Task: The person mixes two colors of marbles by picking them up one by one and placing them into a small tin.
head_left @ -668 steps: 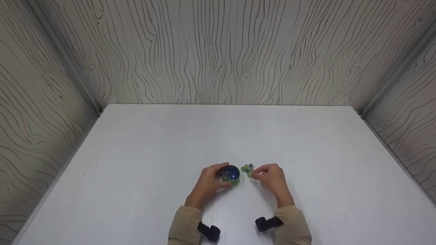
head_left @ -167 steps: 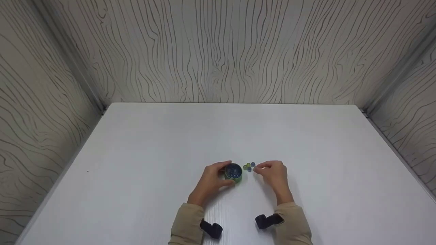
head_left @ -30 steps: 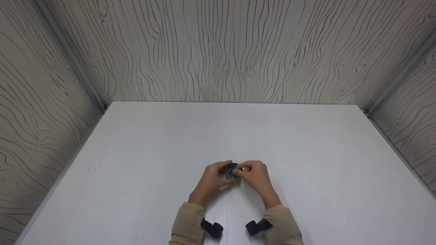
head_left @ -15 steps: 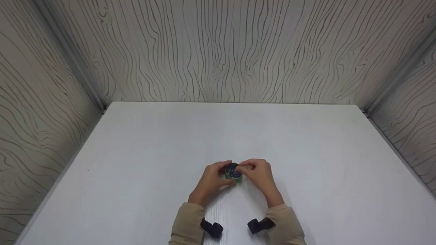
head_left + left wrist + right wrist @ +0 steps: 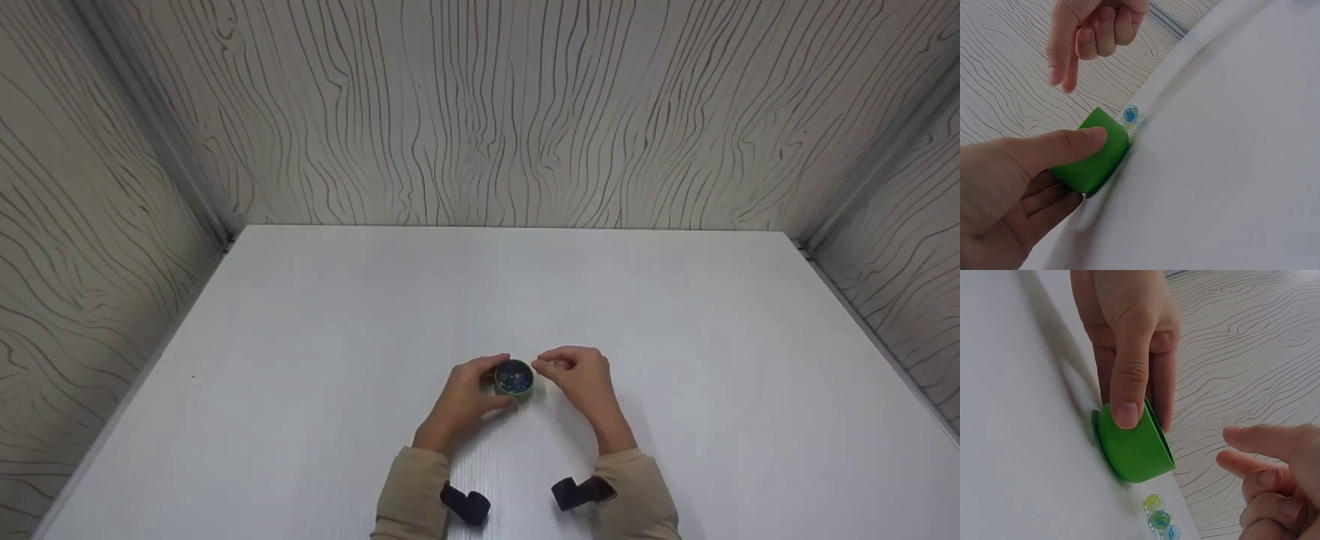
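Note:
In the head view, my left hand (image 5: 457, 397) grips a small green cup (image 5: 1134, 450) on the white table, with thumb and fingers on opposite sides. Glassy marbles (image 5: 514, 377) show inside its dark mouth. My right hand (image 5: 589, 379) hovers just right of the rim. Its thumb and index finger are extended with a gap between the tips and nothing in it; the other fingers curl in, as the right wrist view shows. Below those fingertips, beside the cup, lie a yellow-green marble (image 5: 1154, 502), a green-blue marble (image 5: 1160, 520) and a pale blue marble (image 5: 1171, 532). My right hand mostly hides them in the head view.
The white table (image 5: 337, 315) extends around both hands. Wood-grain panels (image 5: 480, 112) rise behind it and at both sides. Black wrist mounts (image 5: 469, 506) stick out from the beige sleeves (image 5: 412, 491).
My right fingertips have moved from over the cup's mouth rightward, past its rim. My left hand and the cup stay in place. Fewer marbles lie beside the cup than 22 seconds ago.

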### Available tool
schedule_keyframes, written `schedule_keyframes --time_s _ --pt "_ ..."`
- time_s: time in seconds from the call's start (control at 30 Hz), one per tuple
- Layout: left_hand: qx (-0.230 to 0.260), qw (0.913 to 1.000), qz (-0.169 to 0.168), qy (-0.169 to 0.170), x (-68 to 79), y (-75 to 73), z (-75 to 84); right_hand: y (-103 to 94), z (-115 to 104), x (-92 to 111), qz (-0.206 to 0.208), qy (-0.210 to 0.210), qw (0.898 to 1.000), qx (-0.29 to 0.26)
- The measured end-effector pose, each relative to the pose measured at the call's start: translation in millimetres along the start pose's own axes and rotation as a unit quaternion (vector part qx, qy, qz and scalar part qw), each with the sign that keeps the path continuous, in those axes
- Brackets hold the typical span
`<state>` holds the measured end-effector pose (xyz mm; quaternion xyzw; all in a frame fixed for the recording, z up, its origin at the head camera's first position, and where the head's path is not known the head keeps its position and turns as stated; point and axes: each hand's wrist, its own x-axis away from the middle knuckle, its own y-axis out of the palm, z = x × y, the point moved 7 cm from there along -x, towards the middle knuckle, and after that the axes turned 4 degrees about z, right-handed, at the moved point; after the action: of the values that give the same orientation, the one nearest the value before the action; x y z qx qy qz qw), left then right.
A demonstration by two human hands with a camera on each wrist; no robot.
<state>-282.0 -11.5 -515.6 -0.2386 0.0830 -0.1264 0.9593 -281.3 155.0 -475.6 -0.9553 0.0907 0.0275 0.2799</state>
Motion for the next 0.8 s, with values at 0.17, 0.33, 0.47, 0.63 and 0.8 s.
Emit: schedule_keyframes --time_s 0.17,0.33,0.47,0.63,0.8 --pt "-0.003 1.0 0.001 0.001 0.4 -0.2 -0.6 -2.2 -0.1 -0.3 0.005 0.0 1.0 -0.005" --pt "0.001 1.0 -0.001 -0.001 0.0 0.7 -1.9 -5.3 2.9 -0.3 0.007 0.012 1.0 -0.004" --pt "0.003 1.0 -0.004 -0.001 -0.2 1.6 -2.3 -9.6 8.6 -2.1 0.012 0.02 1.0 0.008" --pt "0.005 1.0 -0.004 -0.004 0.0 1.9 -2.7 -15.1 15.6 -4.2 0.016 0.034 0.999 0.004" --pt "0.003 1.0 0.0 0.0 -0.7 1.3 -2.3 -18.0 21.7 -6.5 0.017 0.048 0.999 -0.005"
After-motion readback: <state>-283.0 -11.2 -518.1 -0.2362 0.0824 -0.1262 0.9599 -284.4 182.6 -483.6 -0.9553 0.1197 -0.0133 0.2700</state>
